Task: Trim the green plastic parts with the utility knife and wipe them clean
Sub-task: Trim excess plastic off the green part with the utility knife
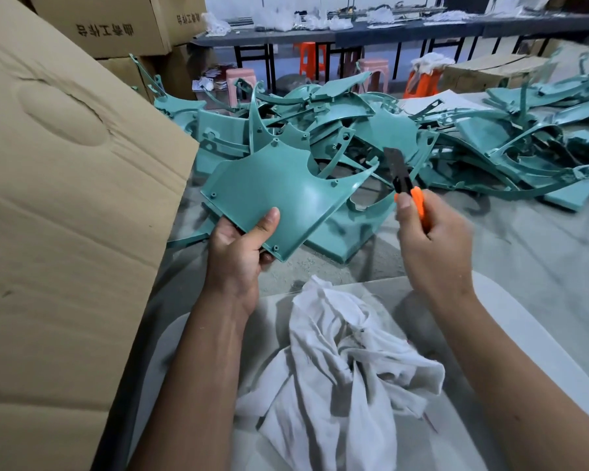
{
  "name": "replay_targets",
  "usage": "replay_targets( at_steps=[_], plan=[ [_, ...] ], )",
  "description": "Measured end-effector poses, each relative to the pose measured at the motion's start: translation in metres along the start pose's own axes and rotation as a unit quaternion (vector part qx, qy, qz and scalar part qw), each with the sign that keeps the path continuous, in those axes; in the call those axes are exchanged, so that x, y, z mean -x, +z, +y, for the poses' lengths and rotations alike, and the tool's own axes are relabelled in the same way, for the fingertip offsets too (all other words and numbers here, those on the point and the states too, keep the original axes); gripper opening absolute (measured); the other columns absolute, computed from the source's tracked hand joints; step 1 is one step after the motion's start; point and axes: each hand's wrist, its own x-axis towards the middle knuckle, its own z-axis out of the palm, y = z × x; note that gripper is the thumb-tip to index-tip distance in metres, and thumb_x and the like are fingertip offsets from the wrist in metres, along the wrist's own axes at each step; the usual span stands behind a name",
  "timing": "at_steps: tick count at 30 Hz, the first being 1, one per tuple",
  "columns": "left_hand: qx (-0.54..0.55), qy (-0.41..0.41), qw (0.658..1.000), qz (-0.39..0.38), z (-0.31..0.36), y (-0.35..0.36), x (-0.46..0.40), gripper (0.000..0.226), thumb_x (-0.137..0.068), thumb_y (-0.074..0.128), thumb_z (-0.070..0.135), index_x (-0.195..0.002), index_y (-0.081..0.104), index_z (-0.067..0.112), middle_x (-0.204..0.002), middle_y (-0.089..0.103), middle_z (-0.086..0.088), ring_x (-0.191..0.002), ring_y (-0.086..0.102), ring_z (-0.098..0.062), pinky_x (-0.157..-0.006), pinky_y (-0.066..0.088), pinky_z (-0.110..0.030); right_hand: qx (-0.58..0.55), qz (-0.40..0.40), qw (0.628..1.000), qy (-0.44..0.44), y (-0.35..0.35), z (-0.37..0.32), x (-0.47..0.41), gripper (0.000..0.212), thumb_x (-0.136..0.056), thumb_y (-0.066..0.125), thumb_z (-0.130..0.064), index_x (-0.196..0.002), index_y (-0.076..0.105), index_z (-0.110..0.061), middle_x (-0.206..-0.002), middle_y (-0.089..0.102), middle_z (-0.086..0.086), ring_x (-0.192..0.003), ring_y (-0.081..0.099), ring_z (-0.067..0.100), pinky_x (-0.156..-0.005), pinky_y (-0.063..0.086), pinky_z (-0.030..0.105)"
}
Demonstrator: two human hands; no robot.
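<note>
My left hand [242, 246] grips the near edge of a flat green plastic panel [279, 188], thumb on top, and holds it up over the floor. My right hand [432, 243] grips an orange utility knife [407, 185] with its dark blade pointing up and away. The blade tip stands just right of the panel's pointed corner and does not touch it. A crumpled white rag [340, 362] lies on my lap below both hands.
A large pile of green plastic parts [422, 130] covers the floor ahead and to the right. A big cardboard box [65, 198] stands close on the left, with more boxes behind. Long tables and orange and pink stools [374, 73] line the back.
</note>
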Motion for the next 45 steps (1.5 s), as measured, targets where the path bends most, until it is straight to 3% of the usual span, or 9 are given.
replay_targets(
  at_steps=[4,8,12,18,23,29,34,38,45],
  plan=[
    [-0.019,0.023,0.998,-0.061,-0.002,0.005,0.004,0.027,-0.088,0.068,0.005,-0.11,0.069,0.021,-0.11,0.077,0.0,-0.104,0.072,-0.022,-0.087,0.06,-0.045,-0.339,-0.093,0.919,0.175,0.021,-0.023,0.016,0.031,-0.082,0.082,-0.049,-0.076,0.066,-0.024,-0.063,0.058,0.003,-0.042,0.041,0.018,-0.041,0.037,0.025],
    [-0.037,0.025,0.992,-0.119,-0.004,0.009,0.006,0.031,-0.083,0.07,0.012,-0.113,0.068,0.019,-0.114,0.076,-0.002,-0.109,0.071,-0.023,-0.085,0.06,-0.039,-0.354,-0.089,0.915,0.172,0.024,-0.019,0.014,0.027,-0.089,0.08,-0.028,-0.069,0.067,-0.015,-0.048,0.053,0.004,-0.036,0.039,0.017,-0.04,0.034,0.024],
    [-0.013,-0.03,0.992,-0.122,-0.005,0.004,0.003,0.033,-0.077,0.076,0.017,-0.109,0.071,0.021,-0.114,0.076,-0.002,-0.105,0.073,-0.022,-0.079,0.06,-0.035,-0.383,-0.091,0.902,0.177,0.011,-0.01,0.005,0.025,-0.092,0.077,-0.031,-0.07,0.067,-0.021,-0.065,0.065,0.008,-0.039,0.044,0.014,-0.039,0.036,0.022],
    [0.026,-0.048,0.993,-0.102,0.007,-0.014,-0.004,0.058,-0.072,0.081,0.024,-0.127,0.064,0.02,-0.129,0.07,-0.008,-0.117,0.068,-0.03,-0.091,0.059,-0.043,-0.408,0.098,0.865,0.275,-0.01,0.006,-0.016,0.007,-0.1,0.067,-0.013,-0.098,0.063,-0.008,-0.074,0.07,0.005,-0.046,0.047,0.01,-0.042,0.039,0.02],
    [0.024,-0.067,0.994,-0.085,0.003,-0.012,-0.003,0.034,-0.08,0.075,0.018,-0.113,0.074,0.024,-0.124,0.072,-0.006,-0.114,0.07,-0.027,-0.087,0.06,-0.04,-0.538,0.035,0.781,0.316,-0.005,0.005,-0.016,0.034,-0.088,0.071,-0.04,-0.103,0.061,-0.01,-0.077,0.06,-0.001,-0.045,0.042,0.002,-0.038,0.034,0.013],
    [0.068,-0.112,0.99,-0.049,0.002,-0.005,-0.004,0.028,-0.099,0.06,0.028,-0.126,0.064,0.026,-0.122,0.073,-0.008,-0.102,0.073,-0.032,-0.066,0.061,-0.042,-0.384,-0.018,0.874,0.298,0.003,0.003,-0.007,0.028,-0.094,0.073,-0.037,-0.084,0.053,-0.021,-0.061,0.047,-0.002,-0.044,0.041,0.01,-0.037,0.034,0.021],
    [0.121,-0.111,0.986,0.019,-0.005,0.007,-0.004,0.033,-0.105,0.053,0.026,-0.137,0.055,0.019,-0.127,0.07,-0.01,-0.107,0.071,-0.039,-0.067,0.062,-0.042,-0.118,-0.15,0.981,0.041,0.006,-0.006,0.006,0.04,-0.103,0.046,-0.059,-0.078,0.058,-0.029,-0.062,0.051,-0.009,-0.052,0.044,0.012,-0.049,0.038,0.029],
    [0.144,-0.136,0.979,0.04,-0.003,0.003,-0.007,0.038,-0.104,0.054,0.026,-0.138,0.053,0.007,-0.125,0.069,-0.017,-0.099,0.073,-0.04,-0.062,0.062,-0.038,0.156,-0.135,0.974,-0.088,0.014,-0.01,0.011,0.046,-0.105,0.044,-0.053,-0.067,0.043,-0.027,-0.056,0.047,-0.007,-0.051,0.044,0.01,-0.049,0.028,0.023],
    [0.198,-0.138,0.97,0.033,0.005,-0.007,-0.007,0.034,-0.104,0.052,0.028,-0.132,0.06,0.008,-0.112,0.076,-0.014,-0.09,0.076,-0.032,-0.056,0.06,-0.028,0.216,-0.008,0.974,0.06,-0.005,0.012,-0.011,0.05,-0.107,0.042,-0.051,-0.068,0.046,-0.02,-0.06,0.049,-0.002,-0.05,0.04,0.012,-0.048,0.022,0.027]
  ],
)
